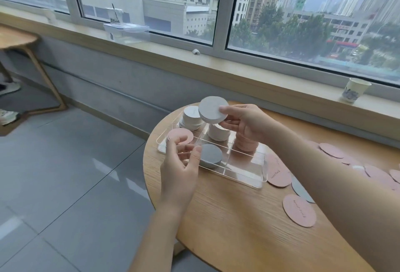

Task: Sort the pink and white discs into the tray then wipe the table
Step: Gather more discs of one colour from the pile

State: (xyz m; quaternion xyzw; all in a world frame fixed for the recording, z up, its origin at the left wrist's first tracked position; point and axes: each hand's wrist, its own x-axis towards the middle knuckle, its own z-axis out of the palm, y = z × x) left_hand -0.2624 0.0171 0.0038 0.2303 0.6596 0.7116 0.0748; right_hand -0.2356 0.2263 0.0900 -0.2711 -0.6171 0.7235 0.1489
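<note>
1. My right hand [244,123] pinches a stack of round white card discs [213,110] above the clear plastic divided tray [249,179].
2. My left hand [180,164] hovers loosely curled, holding nothing.
3. I'd lower the stack level onto the white pile [192,118], squaring edges.

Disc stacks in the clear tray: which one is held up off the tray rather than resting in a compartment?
The white stack pinched in the right hand, raised above the tray. The other white and pink stacks sit inside compartments.
</note>
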